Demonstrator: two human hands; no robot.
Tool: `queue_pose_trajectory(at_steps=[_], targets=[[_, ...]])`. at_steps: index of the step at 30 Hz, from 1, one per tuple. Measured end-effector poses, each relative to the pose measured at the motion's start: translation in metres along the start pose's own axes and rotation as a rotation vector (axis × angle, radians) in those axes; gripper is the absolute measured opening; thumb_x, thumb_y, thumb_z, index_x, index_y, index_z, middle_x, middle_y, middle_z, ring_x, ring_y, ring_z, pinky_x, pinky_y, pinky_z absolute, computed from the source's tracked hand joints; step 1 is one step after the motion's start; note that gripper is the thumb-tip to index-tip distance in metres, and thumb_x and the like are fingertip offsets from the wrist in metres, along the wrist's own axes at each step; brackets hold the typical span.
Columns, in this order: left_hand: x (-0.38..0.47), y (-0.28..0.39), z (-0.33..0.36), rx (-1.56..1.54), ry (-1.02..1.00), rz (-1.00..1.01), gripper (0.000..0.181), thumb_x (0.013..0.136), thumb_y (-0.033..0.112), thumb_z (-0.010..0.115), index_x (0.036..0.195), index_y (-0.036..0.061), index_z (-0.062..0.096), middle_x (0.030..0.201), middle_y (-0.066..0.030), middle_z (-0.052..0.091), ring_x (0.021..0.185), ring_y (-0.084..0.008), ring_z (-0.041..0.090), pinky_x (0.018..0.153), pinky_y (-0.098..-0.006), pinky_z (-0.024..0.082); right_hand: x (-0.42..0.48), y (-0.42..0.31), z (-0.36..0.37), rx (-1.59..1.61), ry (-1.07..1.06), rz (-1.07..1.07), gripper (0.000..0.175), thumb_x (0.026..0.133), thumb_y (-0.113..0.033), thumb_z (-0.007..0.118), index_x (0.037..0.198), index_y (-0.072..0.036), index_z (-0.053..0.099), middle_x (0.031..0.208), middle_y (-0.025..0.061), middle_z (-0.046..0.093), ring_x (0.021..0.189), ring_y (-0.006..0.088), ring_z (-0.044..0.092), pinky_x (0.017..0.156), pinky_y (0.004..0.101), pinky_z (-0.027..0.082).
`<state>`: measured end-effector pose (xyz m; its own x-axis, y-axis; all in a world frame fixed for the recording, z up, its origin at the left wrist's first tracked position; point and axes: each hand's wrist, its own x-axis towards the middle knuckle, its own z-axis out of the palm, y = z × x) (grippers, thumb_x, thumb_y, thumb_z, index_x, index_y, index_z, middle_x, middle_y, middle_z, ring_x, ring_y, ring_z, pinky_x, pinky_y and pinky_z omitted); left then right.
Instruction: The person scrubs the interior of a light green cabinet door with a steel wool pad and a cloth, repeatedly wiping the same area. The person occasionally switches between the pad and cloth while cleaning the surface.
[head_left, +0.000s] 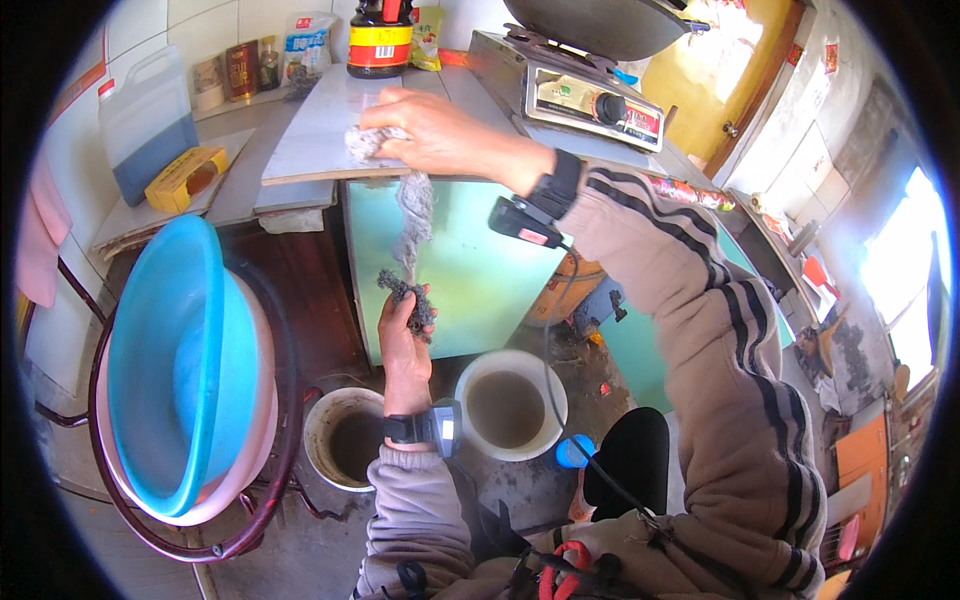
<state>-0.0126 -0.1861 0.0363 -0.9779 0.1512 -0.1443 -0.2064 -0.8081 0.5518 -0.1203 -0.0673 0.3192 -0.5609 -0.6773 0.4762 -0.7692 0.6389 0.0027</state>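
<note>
Bunched in my right hand (442, 139), a damp-looking grey rag (415, 214) is pressed on the front of the pale tiled counter top (315, 146). Its twisted tail hangs over the counter edge in front of the light green cabinet door (472, 277). My left hand (405, 341) is below, fingers closed around a dark wiry scouring pad (421, 309). The rag's lower end reaches down to this pad; whether my left hand also grips it, I cannot tell. Beneath stand a white bucket of murky water (504, 409) and a stained bucket (349, 442) with dark liquid.
A gas stove (592, 105) carrying a wok (592, 26) stands at the counter's right. Behind my right hand is a dark sauce bottle (380, 41). Blue and pink basins (169, 360) rest in a metal stand at left. A cable (551, 360) hangs from my right wrist.
</note>
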Motion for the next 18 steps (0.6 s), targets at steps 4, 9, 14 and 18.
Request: queue_pose_trajectory(at_steps=[4,9,14,18], targets=[[0.0,-0.003,0.003,0.027,-0.024,0.003,0.023,0.108,0.018,0.069,0.129,0.0103,0.066,0.117,-0.0088,0.078,0.08,-0.0161,0.067,0.061,-0.0272,0.046,0.032,0.013,0.014,-0.083,0.037,0.083,0.034,0.096,-0.019,0.078,0.129,-0.015,0.075,0.114,0.0187,0.067,0.112,0.0406,0.067,0.094,0.0518,0.053],[-0.003,0.001,0.002,0.037,0.014,0.003,0.023,0.108,0.018,0.068,0.13,0.0103,0.066,0.118,-0.0093,0.078,0.082,-0.0161,0.066,0.062,-0.0272,0.046,0.027,0.014,0.008,-0.089,0.016,0.143,0.031,0.091,-0.021,0.081,0.123,-0.02,0.078,0.108,0.0168,0.068,0.106,0.0398,0.069,0.091,0.0513,0.055],[-0.002,0.004,-0.001,0.034,-0.022,-0.009,0.028,0.108,0.017,0.066,0.134,0.0079,0.065,0.124,-0.0111,0.075,0.088,-0.0163,0.063,0.067,-0.028,0.048,-0.015,0.003,-0.008,0.022,0.053,0.004,0.028,0.09,-0.019,0.082,0.118,-0.016,0.079,0.108,0.0169,0.067,0.104,0.0416,0.068,0.091,0.0516,0.054],[-0.003,0.004,-0.004,0.035,-0.001,-0.012,0.027,0.108,0.017,0.066,0.133,0.0078,0.067,0.125,-0.0114,0.075,0.088,-0.0164,0.063,0.067,-0.0283,0.049,-0.001,0.009,0.0,-0.053,0.033,0.04,0.025,0.09,-0.019,0.082,0.115,-0.015,0.079,0.11,0.0185,0.07,0.108,0.0417,0.069,0.091,0.0523,0.056]])
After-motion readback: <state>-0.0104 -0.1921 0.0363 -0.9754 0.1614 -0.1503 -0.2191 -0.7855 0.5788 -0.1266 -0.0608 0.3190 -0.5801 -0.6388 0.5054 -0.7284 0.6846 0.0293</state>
